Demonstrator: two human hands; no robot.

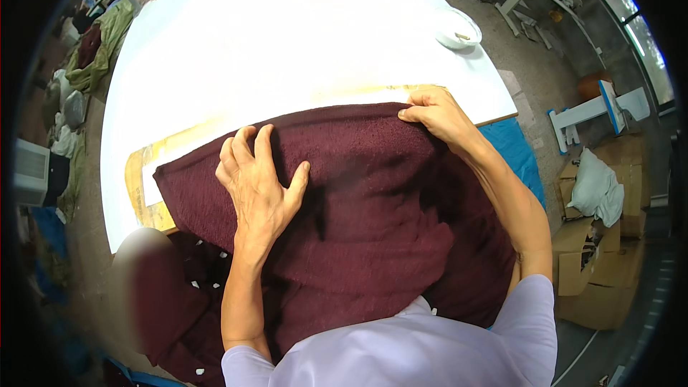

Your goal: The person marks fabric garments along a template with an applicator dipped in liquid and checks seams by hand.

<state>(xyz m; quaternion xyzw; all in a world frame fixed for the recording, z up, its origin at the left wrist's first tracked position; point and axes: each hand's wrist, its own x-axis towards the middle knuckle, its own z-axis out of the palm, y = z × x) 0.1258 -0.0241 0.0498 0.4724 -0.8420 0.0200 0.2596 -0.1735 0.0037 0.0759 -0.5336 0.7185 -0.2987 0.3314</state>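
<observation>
A maroon fabric piece (349, 188) lies over the near edge of the white table (301, 37) and hangs down toward my lap. Its far edge shows a darker, narrow band running from left to right. My right hand (435, 113) pinches the far right corner between thumb and fingers. Spread wide, my left hand (260, 177) rests on the cloth, with its fingertips at the banded edge and nothing gripped. Yellowish tape (148, 164) borders a shape on the tabletop, partly covered by the cloth.
A white round dish (459, 32) stands near the table's right edge. More maroon cloth with small white tags (183, 290) hangs at lower left. Cardboard boxes (602, 290) and a white bag (594, 188) lie on the floor to the right. Olive sacking (107, 48) is at left.
</observation>
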